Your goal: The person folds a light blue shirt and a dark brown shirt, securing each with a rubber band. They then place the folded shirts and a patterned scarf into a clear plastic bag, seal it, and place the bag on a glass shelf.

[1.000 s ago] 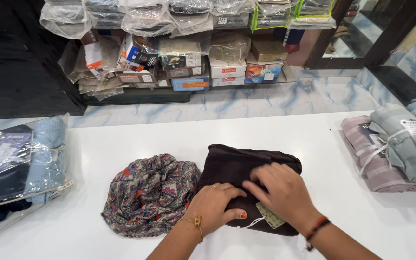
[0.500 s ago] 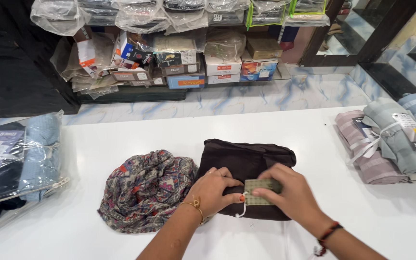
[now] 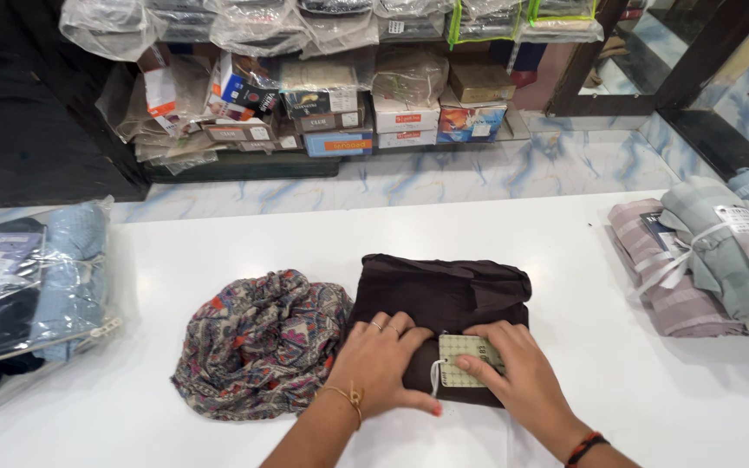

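Fingers of both hands lie spread and flat, gripping nothing: the left hand [image 3: 381, 364] presses palm-down on the near left part of a folded dark brown garment [image 3: 444, 299], its thumb stretched along the garment's near edge, while the right hand [image 3: 513, 373] rests on the near right part with its fingertips laid on a pale green tag [image 3: 465, 357] that lies on the cloth. A white string loops from the tag's left side between the two hands. The garment sits near the middle of the white tabletop [image 3: 565, 251], towards the near edge. Touching its left side lies a crumpled patterned cloth [image 3: 257, 347] in grey, red and blue. At the left edge of the tabletop, well apart, a clear plastic bag holds folded blue and dark clothes [image 3: 28, 295]. At the right edge, also well apart, folded shirts in pink stripes and pale grey-green are tied with white ribbon [image 3: 704, 260]. Beyond the tabletop a marbled floor [image 3: 478, 173] carries stacked cardboard boxes [image 3: 340, 113] and plastic-wrapped packages [image 3: 253, 26] against a dark wall.
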